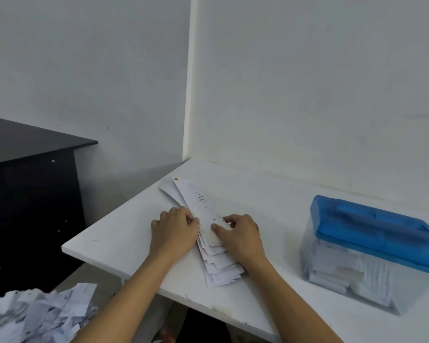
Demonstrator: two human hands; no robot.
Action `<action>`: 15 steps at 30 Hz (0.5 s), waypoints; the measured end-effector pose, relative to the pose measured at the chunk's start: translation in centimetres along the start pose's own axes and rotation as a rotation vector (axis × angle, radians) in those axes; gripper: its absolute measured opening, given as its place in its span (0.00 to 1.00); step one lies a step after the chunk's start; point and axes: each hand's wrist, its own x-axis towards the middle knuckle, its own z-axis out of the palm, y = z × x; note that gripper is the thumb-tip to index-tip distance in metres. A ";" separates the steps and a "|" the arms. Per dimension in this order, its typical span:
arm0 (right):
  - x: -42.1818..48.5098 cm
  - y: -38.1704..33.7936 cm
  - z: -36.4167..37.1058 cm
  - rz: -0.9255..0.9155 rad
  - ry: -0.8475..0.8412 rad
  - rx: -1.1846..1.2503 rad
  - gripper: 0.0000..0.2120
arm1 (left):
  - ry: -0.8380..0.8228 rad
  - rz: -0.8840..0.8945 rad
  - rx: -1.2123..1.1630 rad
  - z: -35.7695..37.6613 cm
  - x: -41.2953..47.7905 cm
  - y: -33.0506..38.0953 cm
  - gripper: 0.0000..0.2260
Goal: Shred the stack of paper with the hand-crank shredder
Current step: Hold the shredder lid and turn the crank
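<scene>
A fanned stack of narrow white paper strips [196,196] lies on the white table [124,233], running from the far left toward me. My left hand [173,229] sits at the stack's left edge with its fingers curled onto the strips. My right hand [240,233] is on the right side, its thumb and fingers pinching the top strip. The hand-crank shredder [371,248] stands to the right, apart from both hands. It has a blue lid on a clear bin holding shredded paper. Its crank is not visible.
A heap of torn and shredded paper [35,315] lies low at the left, off the table. A dark cabinet [30,194] stands at the left. White walls meet in a corner behind the table.
</scene>
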 end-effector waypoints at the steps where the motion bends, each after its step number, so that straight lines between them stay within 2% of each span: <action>1: 0.0 0.0 0.0 0.008 0.008 0.034 0.16 | 0.000 0.001 -0.001 0.0 0.0 0.0 0.06; 9: -0.1 0.6 -0.7 0.020 0.064 0.263 0.09 | -0.008 -0.003 -0.036 0.0 0.0 0.1 0.06; 15: -0.2 0.6 -1.0 0.088 0.088 0.483 0.07 | -0.036 0.020 -0.176 -0.2 0.1 0.0 0.18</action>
